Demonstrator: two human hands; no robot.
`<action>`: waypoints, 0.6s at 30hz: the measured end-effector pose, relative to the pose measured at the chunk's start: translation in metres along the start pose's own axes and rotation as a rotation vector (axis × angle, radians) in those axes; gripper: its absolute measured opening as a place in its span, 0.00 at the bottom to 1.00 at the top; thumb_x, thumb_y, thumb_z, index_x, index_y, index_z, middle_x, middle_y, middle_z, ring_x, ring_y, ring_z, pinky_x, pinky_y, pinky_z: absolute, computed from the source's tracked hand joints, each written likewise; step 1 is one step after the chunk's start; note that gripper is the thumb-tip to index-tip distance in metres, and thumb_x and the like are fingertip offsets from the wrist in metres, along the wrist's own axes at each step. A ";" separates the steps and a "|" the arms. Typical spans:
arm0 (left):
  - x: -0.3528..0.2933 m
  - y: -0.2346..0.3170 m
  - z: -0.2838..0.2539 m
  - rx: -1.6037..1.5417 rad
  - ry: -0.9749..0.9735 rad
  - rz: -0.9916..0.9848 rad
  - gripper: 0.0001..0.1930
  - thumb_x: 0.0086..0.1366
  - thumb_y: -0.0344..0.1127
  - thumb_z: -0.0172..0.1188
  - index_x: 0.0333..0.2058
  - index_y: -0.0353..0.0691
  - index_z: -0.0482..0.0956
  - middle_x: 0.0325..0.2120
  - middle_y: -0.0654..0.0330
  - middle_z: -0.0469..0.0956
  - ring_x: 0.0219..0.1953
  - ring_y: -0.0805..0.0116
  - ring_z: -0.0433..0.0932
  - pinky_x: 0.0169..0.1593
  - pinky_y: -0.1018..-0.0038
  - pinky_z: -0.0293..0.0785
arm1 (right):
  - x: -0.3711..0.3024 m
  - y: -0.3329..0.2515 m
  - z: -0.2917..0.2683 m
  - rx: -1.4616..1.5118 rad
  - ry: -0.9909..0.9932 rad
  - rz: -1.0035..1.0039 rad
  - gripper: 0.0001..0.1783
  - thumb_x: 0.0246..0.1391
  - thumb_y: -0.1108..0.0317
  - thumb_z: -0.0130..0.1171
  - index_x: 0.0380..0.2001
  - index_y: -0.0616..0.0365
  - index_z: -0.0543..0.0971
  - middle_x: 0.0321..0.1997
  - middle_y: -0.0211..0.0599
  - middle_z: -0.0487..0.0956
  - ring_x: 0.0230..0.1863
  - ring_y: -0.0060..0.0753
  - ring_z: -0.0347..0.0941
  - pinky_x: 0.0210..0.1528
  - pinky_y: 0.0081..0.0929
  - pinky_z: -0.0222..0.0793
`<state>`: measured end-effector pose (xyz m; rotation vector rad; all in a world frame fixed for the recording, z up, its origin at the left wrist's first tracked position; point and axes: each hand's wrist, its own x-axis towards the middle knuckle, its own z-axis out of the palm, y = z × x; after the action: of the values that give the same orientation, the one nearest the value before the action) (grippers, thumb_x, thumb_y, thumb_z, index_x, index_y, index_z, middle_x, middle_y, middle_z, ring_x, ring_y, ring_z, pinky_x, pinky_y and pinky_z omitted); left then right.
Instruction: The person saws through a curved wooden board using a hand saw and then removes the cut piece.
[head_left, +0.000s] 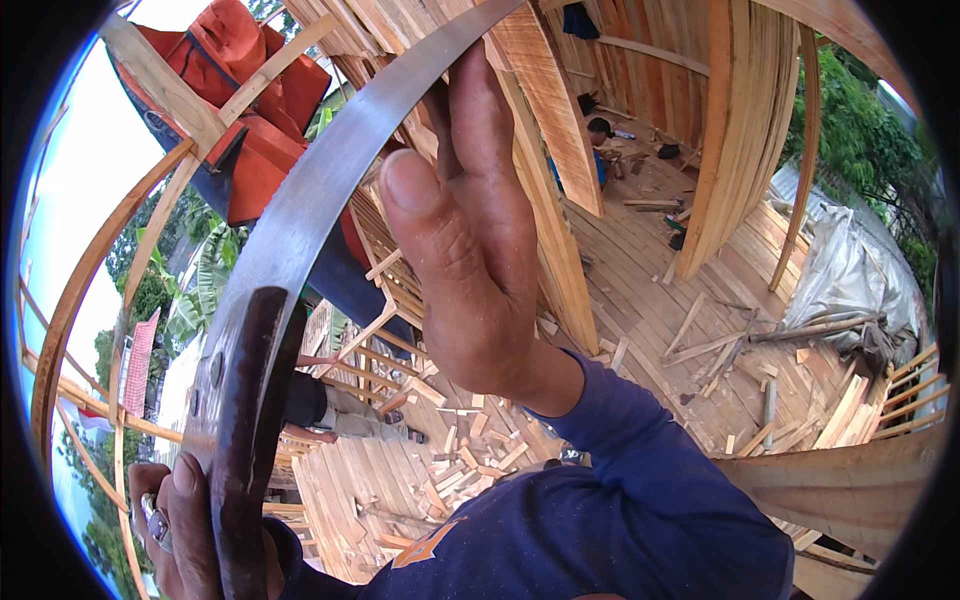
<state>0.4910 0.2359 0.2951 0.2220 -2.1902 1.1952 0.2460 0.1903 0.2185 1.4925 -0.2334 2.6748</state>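
Observation:
A handsaw with a curved-looking steel blade (335,165) and a dark brown handle (252,420) slants from the lower left up to the top middle. Around the lower part of that handle my left hand (185,525) is closed, with rings on a finger. My right hand (475,230) is raised in the upper middle, fingers stretched upward and thumb apart. Its fingertips pass behind the blade's upper part, so whether they touch the blade or the timber beyond cannot be told. A blue sleeve (650,450) covers my right arm.
An orange and dark blue cloth item (265,150) hangs on timber at upper left. Upright planks (735,140) and wood offcuts (470,455) surround me on a board floor (640,280). A person (350,410) stands below left; another person (598,150) is farther back. Silvery sheeting (855,270) lies right.

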 end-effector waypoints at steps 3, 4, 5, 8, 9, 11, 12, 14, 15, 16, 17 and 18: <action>-0.019 0.002 -0.015 0.117 -0.054 0.020 0.12 0.64 0.32 0.49 0.37 0.26 0.75 0.36 0.42 0.77 0.37 0.49 0.79 0.45 0.52 0.73 | -0.004 -0.010 0.004 -0.027 -0.033 0.009 0.41 0.59 0.60 0.44 0.61 0.73 0.35 0.66 0.59 0.37 0.68 0.48 0.34 0.64 0.37 0.38; -0.011 0.007 -0.014 0.051 -0.104 -0.035 0.12 0.64 0.31 0.49 0.38 0.26 0.75 0.36 0.42 0.77 0.37 0.49 0.79 0.45 0.54 0.73 | 0.000 -0.011 0.004 0.032 -0.007 0.001 0.41 0.59 0.60 0.45 0.61 0.73 0.36 0.65 0.58 0.40 0.68 0.48 0.35 0.65 0.36 0.36; -0.001 0.015 -0.011 -0.014 -0.175 -0.095 0.12 0.63 0.30 0.50 0.38 0.25 0.75 0.36 0.43 0.77 0.37 0.50 0.79 0.45 0.55 0.73 | -0.004 -0.009 0.008 0.101 0.022 0.014 0.41 0.59 0.60 0.45 0.61 0.73 0.37 0.65 0.58 0.43 0.68 0.49 0.36 0.65 0.35 0.34; 0.046 0.037 0.016 -0.184 -0.228 -0.213 0.13 0.59 0.29 0.53 0.41 0.26 0.75 0.37 0.46 0.78 0.37 0.54 0.79 0.43 0.61 0.72 | 0.013 0.017 -0.026 -0.251 -0.016 -0.093 0.34 0.61 0.65 0.41 0.62 0.69 0.40 0.65 0.54 0.44 0.66 0.42 0.44 0.64 0.32 0.41; 0.059 0.040 0.025 -0.234 -0.196 -0.240 0.15 0.57 0.28 0.54 0.41 0.26 0.75 0.37 0.47 0.78 0.37 0.55 0.79 0.43 0.63 0.72 | 0.020 0.018 -0.030 -0.311 -0.020 -0.122 0.34 0.61 0.65 0.40 0.62 0.68 0.40 0.65 0.53 0.43 0.66 0.41 0.45 0.64 0.31 0.42; 0.062 0.035 0.025 -0.270 -0.117 -0.241 0.15 0.57 0.29 0.54 0.42 0.27 0.75 0.37 0.49 0.78 0.36 0.58 0.79 0.43 0.65 0.70 | 0.026 0.012 -0.028 -0.241 -0.006 -0.075 0.33 0.62 0.66 0.39 0.63 0.67 0.39 0.66 0.53 0.41 0.67 0.41 0.43 0.64 0.31 0.42; 0.063 0.028 0.023 -0.235 -0.065 -0.130 0.16 0.54 0.29 0.59 0.42 0.27 0.76 0.32 0.53 0.80 0.26 0.67 0.78 0.38 0.68 0.69 | 0.022 0.012 -0.017 -0.139 0.024 -0.037 0.34 0.62 0.65 0.40 0.63 0.67 0.38 0.66 0.54 0.40 0.68 0.43 0.41 0.64 0.32 0.41; 0.047 0.016 0.005 -0.099 -0.123 -0.015 0.13 0.60 0.28 0.51 0.41 0.23 0.74 0.33 0.47 0.79 0.30 0.60 0.80 0.39 0.64 0.70 | 0.008 0.004 0.002 -0.046 0.041 0.011 0.37 0.61 0.62 0.41 0.63 0.67 0.36 0.66 0.56 0.39 0.69 0.46 0.36 0.65 0.34 0.38; 0.032 0.012 -0.004 -0.067 -0.111 -0.060 0.13 0.61 0.29 0.51 0.40 0.24 0.74 0.34 0.47 0.79 0.33 0.59 0.80 0.42 0.62 0.70 | 0.000 -0.005 0.007 -0.035 0.026 0.039 0.39 0.61 0.60 0.42 0.62 0.68 0.35 0.66 0.58 0.38 0.69 0.48 0.33 0.65 0.35 0.37; 0.019 0.007 -0.012 -0.038 -0.077 -0.100 0.13 0.62 0.31 0.51 0.39 0.25 0.75 0.36 0.47 0.78 0.37 0.57 0.79 0.45 0.60 0.71 | 0.005 -0.010 0.007 -0.027 -0.001 0.029 0.40 0.61 0.59 0.42 0.62 0.69 0.35 0.66 0.60 0.37 0.69 0.50 0.31 0.66 0.37 0.34; 0.015 0.007 -0.019 -0.007 -0.064 -0.148 0.13 0.62 0.33 0.51 0.38 0.26 0.76 0.37 0.48 0.78 0.40 0.56 0.79 0.48 0.58 0.72 | 0.004 -0.014 0.009 -0.009 -0.027 0.038 0.40 0.60 0.58 0.43 0.62 0.70 0.34 0.66 0.61 0.36 0.69 0.52 0.29 0.66 0.39 0.32; 0.011 0.010 -0.016 0.091 -0.028 -0.186 0.13 0.62 0.32 0.51 0.38 0.25 0.75 0.37 0.48 0.78 0.40 0.56 0.79 0.48 0.58 0.72 | 0.004 -0.018 0.010 0.005 -0.050 0.044 0.41 0.60 0.57 0.43 0.61 0.71 0.34 0.66 0.63 0.36 0.69 0.54 0.27 0.66 0.41 0.30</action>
<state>0.4853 0.2559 0.3004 0.4726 -2.0893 1.1934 0.2543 0.2061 0.2288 1.5756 -0.2654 2.6754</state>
